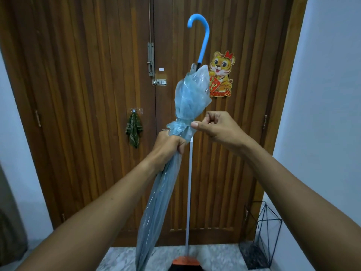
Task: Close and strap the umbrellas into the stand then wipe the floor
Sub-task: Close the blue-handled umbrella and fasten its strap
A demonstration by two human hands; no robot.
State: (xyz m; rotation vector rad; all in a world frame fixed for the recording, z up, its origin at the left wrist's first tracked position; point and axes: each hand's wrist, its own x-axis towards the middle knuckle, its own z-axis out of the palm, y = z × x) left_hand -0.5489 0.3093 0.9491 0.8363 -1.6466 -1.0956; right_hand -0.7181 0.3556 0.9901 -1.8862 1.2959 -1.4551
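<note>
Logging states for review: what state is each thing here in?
Translucent blue plastic umbrella: closed, handle up, canopy cinched midway.
Left hand: grips it below the cinch.
Right hand: pinches at the cinch.
Black wire stand: holds no umbrella.
Brown wooden double door: shut.
Green checked cloth: hanging on door.

Umbrella (187, 98) left of stand (262, 234)

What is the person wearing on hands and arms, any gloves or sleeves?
Nothing visible: the left hand and right hand are bare, with no gloves, rings or watch, and no sleeve shows on either arm up to the frame edge.
</note>
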